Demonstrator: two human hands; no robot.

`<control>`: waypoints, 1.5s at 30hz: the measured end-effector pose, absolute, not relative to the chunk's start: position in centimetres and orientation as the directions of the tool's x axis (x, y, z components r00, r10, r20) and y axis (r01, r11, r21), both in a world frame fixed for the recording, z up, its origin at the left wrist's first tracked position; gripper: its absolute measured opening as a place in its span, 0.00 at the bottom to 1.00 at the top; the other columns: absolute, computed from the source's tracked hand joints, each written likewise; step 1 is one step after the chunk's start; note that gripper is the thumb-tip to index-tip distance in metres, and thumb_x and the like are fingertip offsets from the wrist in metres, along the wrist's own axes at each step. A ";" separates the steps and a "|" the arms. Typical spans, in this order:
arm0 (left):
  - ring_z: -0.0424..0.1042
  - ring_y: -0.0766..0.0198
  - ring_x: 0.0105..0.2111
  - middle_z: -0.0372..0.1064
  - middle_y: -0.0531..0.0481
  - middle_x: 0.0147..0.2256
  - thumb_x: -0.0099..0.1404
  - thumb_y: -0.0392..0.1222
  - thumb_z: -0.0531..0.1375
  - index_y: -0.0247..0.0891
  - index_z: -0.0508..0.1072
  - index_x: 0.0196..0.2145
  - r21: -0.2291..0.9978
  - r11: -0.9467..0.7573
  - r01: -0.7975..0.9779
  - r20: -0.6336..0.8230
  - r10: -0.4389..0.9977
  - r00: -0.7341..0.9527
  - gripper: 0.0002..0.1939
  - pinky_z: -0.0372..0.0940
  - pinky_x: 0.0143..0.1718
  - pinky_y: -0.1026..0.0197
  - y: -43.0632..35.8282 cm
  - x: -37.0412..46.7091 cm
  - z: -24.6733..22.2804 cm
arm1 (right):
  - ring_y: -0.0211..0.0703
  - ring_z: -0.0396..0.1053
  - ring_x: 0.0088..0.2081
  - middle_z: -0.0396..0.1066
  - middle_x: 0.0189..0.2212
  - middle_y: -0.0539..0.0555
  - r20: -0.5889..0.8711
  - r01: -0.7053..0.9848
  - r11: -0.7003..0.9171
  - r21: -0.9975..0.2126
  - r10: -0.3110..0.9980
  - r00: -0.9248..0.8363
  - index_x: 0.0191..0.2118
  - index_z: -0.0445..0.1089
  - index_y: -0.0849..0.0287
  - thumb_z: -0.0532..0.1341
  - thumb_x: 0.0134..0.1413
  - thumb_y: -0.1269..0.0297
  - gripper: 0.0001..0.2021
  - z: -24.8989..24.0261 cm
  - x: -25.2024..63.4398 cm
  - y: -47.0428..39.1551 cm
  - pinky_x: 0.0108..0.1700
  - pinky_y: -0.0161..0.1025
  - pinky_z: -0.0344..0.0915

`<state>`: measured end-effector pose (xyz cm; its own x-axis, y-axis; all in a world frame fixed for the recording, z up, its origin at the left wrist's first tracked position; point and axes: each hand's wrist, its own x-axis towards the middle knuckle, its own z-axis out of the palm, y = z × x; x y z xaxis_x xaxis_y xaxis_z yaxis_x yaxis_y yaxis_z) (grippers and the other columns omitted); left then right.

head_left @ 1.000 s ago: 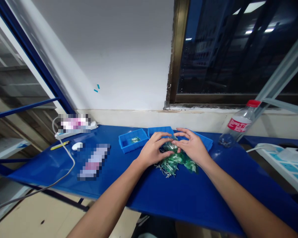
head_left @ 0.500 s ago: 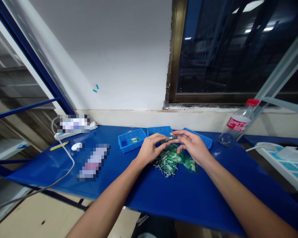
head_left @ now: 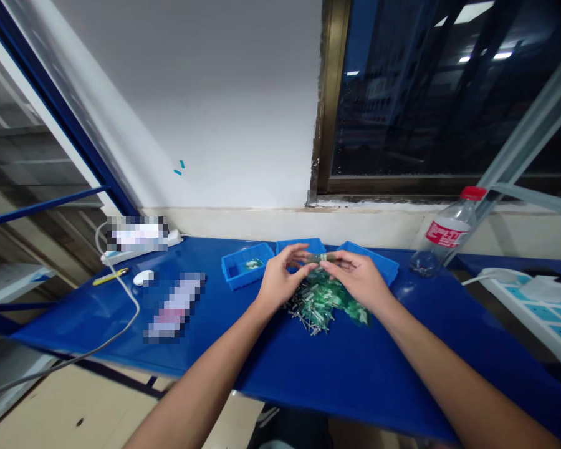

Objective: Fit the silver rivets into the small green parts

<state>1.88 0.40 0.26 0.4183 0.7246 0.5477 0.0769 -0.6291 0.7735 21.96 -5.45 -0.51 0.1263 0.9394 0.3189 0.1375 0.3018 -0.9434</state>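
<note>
Between my left hand (head_left: pixel 283 274) and my right hand (head_left: pixel 358 274) is a small, narrow, greenish packet (head_left: pixel 321 257), stretched sideways. Thumbs and fingertips of both hands pinch it, one hand at each end. Its contents are too small to make out. Just below my hands, on the blue table, lies a heap of green plastic packets (head_left: pixel 322 302). Loose, thin metal pieces like screws or pins (head_left: pixel 308 321) spread along the heap's near left side. A blue bin (head_left: pixel 234 284) left of my left hand holds a few small green packets (head_left: pixel 254 264).
Two more blue bins, the middle one (head_left: pixel 299 244) and the right one (head_left: pixel 383 265), stand behind my hands. A clear bottle with a red cap (head_left: pixel 444 234) is at the right. Leftward lie a white mouse (head_left: pixel 143 277), a yellow cutter (head_left: pixel 111 277) and a cable (head_left: pixel 131 318).
My right hand's fingers have closed in, its thumb now pressing near the packet's middle. The packet lies more level between both hands. The heap and bins stay as they were.
</note>
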 end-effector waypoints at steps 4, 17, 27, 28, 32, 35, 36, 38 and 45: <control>0.79 0.59 0.41 0.78 0.43 0.45 0.70 0.48 0.66 0.39 0.78 0.48 0.643 -0.743 0.186 0.637 0.654 0.409 0.13 0.76 0.44 0.55 0.2 1.8 0.6 | 0.45 0.75 0.29 0.77 0.29 0.53 0.302 0.141 0.274 -0.951 0.918 0.257 0.39 0.74 0.57 0.72 0.52 0.43 0.22 -0.6 21.8 -5.5 0.29 0.40 0.74; 0.81 0.52 0.49 0.81 0.44 0.50 0.72 0.50 0.64 0.39 0.78 0.52 0.806 -0.584 0.097 0.472 0.732 0.491 0.17 0.75 0.52 0.52 0.6 1.6 0.0 | 0.47 0.78 0.39 0.79 0.40 0.57 0.309 0.134 0.288 -0.948 0.932 0.187 0.49 0.75 0.57 0.73 0.52 0.49 0.23 -0.7 21.3 -5.5 0.34 0.40 0.76; 0.81 0.57 0.41 0.81 0.44 0.45 0.73 0.48 0.63 0.39 0.79 0.49 0.677 -0.705 0.212 0.543 0.673 0.503 0.13 0.76 0.44 0.55 0.1 1.2 0.6 | 0.48 0.78 0.34 0.80 0.33 0.55 0.296 0.146 0.275 -0.950 0.943 0.152 0.42 0.76 0.57 0.70 0.55 0.50 0.16 -1.2 21.4 -5.4 0.33 0.42 0.75; 0.81 0.57 0.43 0.81 0.45 0.46 0.74 0.46 0.61 0.40 0.79 0.50 0.623 -0.743 0.244 0.572 0.646 0.506 0.12 0.75 0.47 0.54 0.1 1.0 0.9 | 0.48 0.79 0.36 0.80 0.35 0.56 0.305 0.169 0.278 -0.945 0.939 0.159 0.45 0.76 0.57 0.69 0.57 0.50 0.17 -1.2 21.5 -5.4 0.33 0.42 0.75; 0.78 0.55 0.49 0.80 0.45 0.49 0.75 0.40 0.58 0.42 0.78 0.53 0.401 -0.819 0.411 0.688 0.565 0.455 0.13 0.72 0.54 0.51 1.2 -0.7 1.6 | 0.49 0.79 0.39 0.80 0.38 0.57 0.344 0.306 0.282 -0.909 0.923 0.170 0.47 0.77 0.56 0.66 0.61 0.50 0.16 -1.1 22.0 -5.5 0.36 0.42 0.75; 0.77 0.52 0.51 0.79 0.44 0.50 0.76 0.39 0.56 0.42 0.78 0.54 0.304 -0.749 0.589 0.710 0.590 0.384 0.15 0.70 0.56 0.48 2.5 -2.3 1.6 | 0.48 0.79 0.39 0.80 0.38 0.56 0.401 0.423 0.304 -0.853 0.901 0.162 0.44 0.78 0.55 0.64 0.63 0.52 0.13 -0.6 22.0 -5.9 0.39 0.43 0.75; 0.76 0.51 0.52 0.79 0.44 0.51 0.75 0.39 0.56 0.42 0.78 0.55 0.280 -0.718 0.637 0.708 0.603 0.369 0.16 0.70 0.56 0.48 2.9 -2.7 1.5 | 0.48 0.79 0.39 0.80 0.37 0.55 0.424 0.460 0.314 -0.830 0.893 0.155 0.43 0.78 0.55 0.63 0.64 0.53 0.12 -0.4 22.0 -6.1 0.39 0.43 0.75; 0.76 0.49 0.51 0.79 0.43 0.50 0.74 0.38 0.56 0.41 0.79 0.54 0.213 -0.667 0.714 0.704 0.612 0.362 0.16 0.70 0.55 0.48 3.5 -3.4 1.3 | 0.48 0.78 0.40 0.81 0.38 0.55 0.461 0.523 0.333 -0.784 0.877 0.133 0.43 0.79 0.54 0.63 0.64 0.55 0.11 -0.1 21.8 -6.3 0.39 0.43 0.74; 0.77 0.51 0.52 0.79 0.45 0.53 0.75 0.40 0.53 0.44 0.79 0.56 0.224 -0.422 0.878 0.550 0.799 0.244 0.18 0.71 0.54 0.54 3.5 -4.5 1.8 | 0.47 0.78 0.39 0.81 0.38 0.54 0.503 0.602 0.360 -0.713 0.860 0.081 0.42 0.78 0.54 0.61 0.65 0.58 0.09 0.1 21.7 -6.4 0.38 0.41 0.73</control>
<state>-4.52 3.50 1.84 0.2436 0.7989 0.5500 0.8783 -0.4222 0.2243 21.73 -6.44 0.10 0.0808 0.8604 0.5032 0.6017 0.3604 -0.7128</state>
